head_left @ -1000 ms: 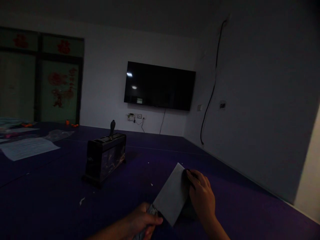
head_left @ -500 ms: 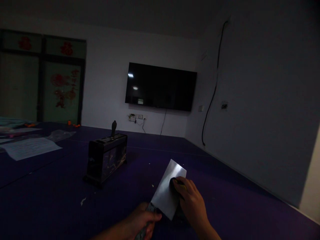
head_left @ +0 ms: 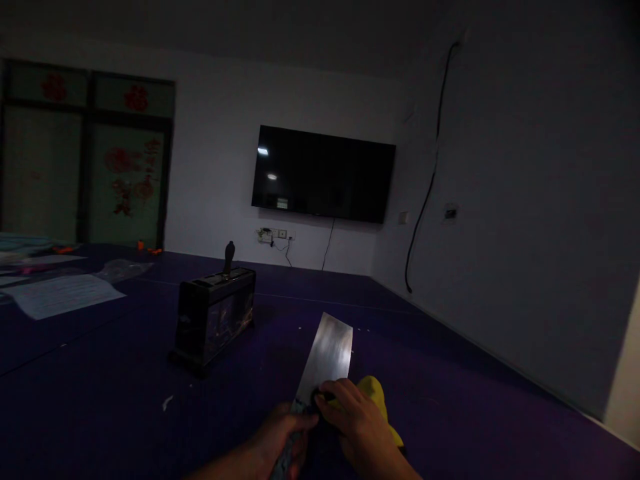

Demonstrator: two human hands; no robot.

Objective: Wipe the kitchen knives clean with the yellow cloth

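My left hand (head_left: 280, 433) is wrapped around the patterned handle of a cleaver (head_left: 327, 350). Its broad, shiny blade points forward and up, away from me. A black-and-yellow cloth (head_left: 374, 395) is bunched in my right hand (head_left: 356, 423), whose fingers press it against the blade close to the handle. Part of the cloth hangs out behind that hand. Left of the blade stands a black knife block (head_left: 215, 317) with see-through sides. One dark knife handle (head_left: 229, 257) sticks up from its top.
The purple tabletop (head_left: 430, 400) has small white scraps on it. Printed paper sheets (head_left: 65, 295) and a clear plastic bag (head_left: 123, 269) lie at the left, with small orange items (head_left: 141, 245) farther back. A wall (head_left: 540, 267) borders the table on the right.
My right hand and the cloth have slid down the blade toward the handle, and more yellow cloth shows. The blade has swung slightly left and turned; my left hand keeps its hold.
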